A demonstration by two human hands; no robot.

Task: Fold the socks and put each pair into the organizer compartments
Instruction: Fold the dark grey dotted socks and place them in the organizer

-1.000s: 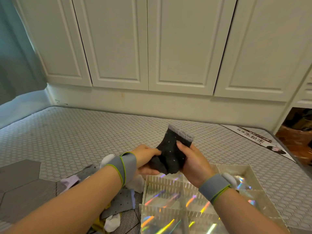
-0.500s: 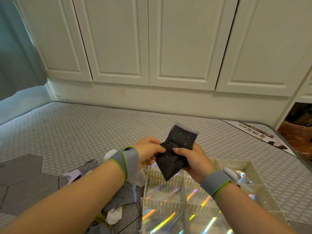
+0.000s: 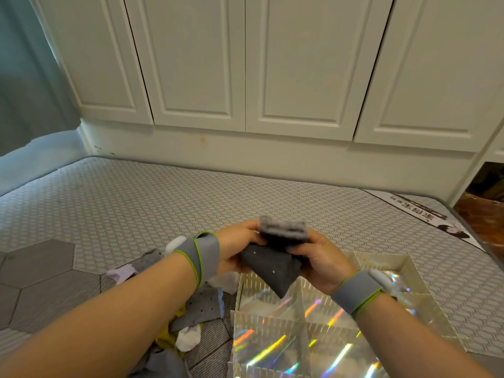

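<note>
A dark grey dotted sock pair [image 3: 272, 264] with a lighter grey cuff is held above the far left corner of the organizer [image 3: 379, 259]. My left hand [image 3: 237, 251] grips its left side and my right hand [image 3: 317, 257] grips its right side. The cuff end is bent toward me and the toe end hangs down to a point. The organizer is a cream tray with slotted dividers and a shiny rainbow floor; the compartments I can see hold nothing. Loose socks [image 3: 199, 306] in grey, white, lilac and yellow lie in a heap to its left, partly hidden under my left forearm.
Everything rests on a grey honeycomb-patterned mattress [image 3: 136, 203]. White cabinet doors [image 3: 245, 77] stand right behind its far edge. A teal curtain [image 3: 24, 77] hangs at the left. The mattress ends at the right, with a brown floor [image 3: 480, 214] below.
The sock's cuff, which stood upright, has been bent over toward me, and the bundle is lower and more bunched between both hands. The view has tilted slightly.
</note>
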